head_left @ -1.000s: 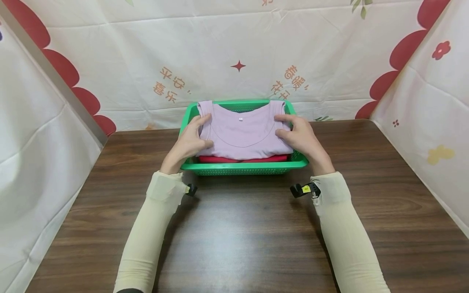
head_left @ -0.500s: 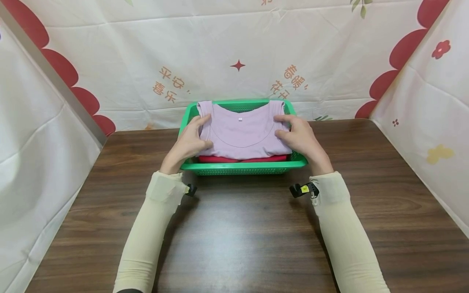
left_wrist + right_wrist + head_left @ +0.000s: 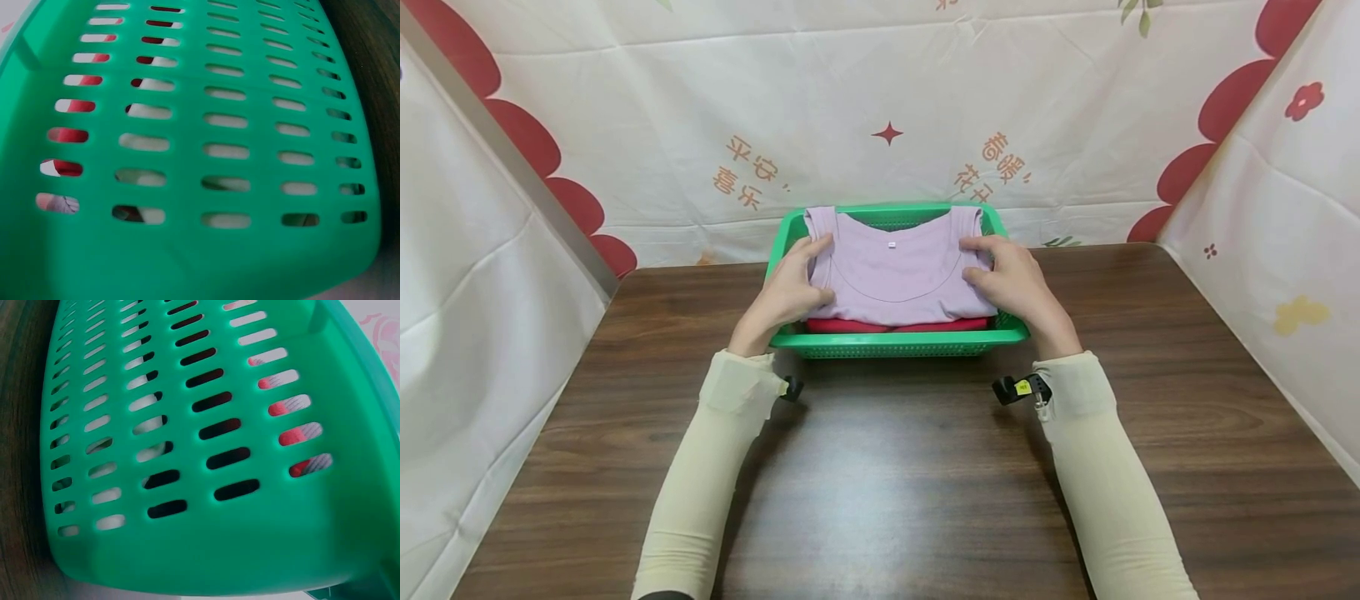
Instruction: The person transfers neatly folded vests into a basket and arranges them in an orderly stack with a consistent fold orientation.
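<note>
In the head view a folded lilac top (image 3: 895, 271) with a round neckline lies in a green plastic basket (image 3: 898, 339). Its shoulder parts reach the back rim. Red folded cloth (image 3: 850, 326) shows beneath its front edge. My left hand (image 3: 786, 287) reaches over the left rim, forefinger and thumb spread apart on the top's left side. On the other side my right hand (image 3: 1018, 279) mirrors it, fingertips on the top's right edge. The remaining fingers are largely hidden. Both wrist views show the slotted basket wall (image 3: 181, 250), which hides the hands.
The basket stands at the back of a dark wood-grain table (image 3: 880, 492), close to a printed white cloth backdrop (image 3: 880, 83). White cloth also hangs at the left and right sides. A small black wrist device (image 3: 1018, 389) sits by the right cuff.
</note>
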`<control>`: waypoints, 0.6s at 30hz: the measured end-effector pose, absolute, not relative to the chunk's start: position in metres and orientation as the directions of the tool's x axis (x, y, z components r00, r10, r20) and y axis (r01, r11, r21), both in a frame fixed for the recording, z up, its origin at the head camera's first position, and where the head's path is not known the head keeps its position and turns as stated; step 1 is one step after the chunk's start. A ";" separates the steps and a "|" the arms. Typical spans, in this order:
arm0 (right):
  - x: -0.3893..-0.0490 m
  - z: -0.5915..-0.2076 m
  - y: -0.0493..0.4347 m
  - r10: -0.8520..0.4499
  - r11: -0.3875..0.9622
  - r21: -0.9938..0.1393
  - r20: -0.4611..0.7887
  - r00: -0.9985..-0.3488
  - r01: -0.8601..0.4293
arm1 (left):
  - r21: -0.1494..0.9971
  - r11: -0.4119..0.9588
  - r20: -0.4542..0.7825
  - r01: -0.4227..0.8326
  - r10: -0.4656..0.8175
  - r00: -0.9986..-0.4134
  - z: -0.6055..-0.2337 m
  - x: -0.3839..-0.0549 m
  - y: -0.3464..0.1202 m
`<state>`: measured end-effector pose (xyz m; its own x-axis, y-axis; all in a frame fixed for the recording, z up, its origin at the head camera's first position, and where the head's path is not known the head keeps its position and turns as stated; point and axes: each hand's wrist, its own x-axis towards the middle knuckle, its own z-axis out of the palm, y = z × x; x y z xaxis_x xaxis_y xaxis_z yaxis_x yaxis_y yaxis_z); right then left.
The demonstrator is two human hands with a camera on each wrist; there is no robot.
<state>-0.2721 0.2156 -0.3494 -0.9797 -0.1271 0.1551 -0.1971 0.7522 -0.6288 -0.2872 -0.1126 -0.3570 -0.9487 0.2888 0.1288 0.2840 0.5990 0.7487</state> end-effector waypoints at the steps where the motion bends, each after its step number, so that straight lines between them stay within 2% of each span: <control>1: -0.272 -0.350 0.216 -0.127 0.754 -0.626 0.158 -0.979 -0.199 | 0.748 0.600 0.129 0.283 0.288 -0.949 -0.357 -0.287 -0.112; 18: -0.272 -0.350 0.215 -0.107 0.763 -0.618 0.173 -0.979 -0.192 | 0.722 0.635 0.115 0.277 0.284 -0.952 -0.358 -0.288 -0.112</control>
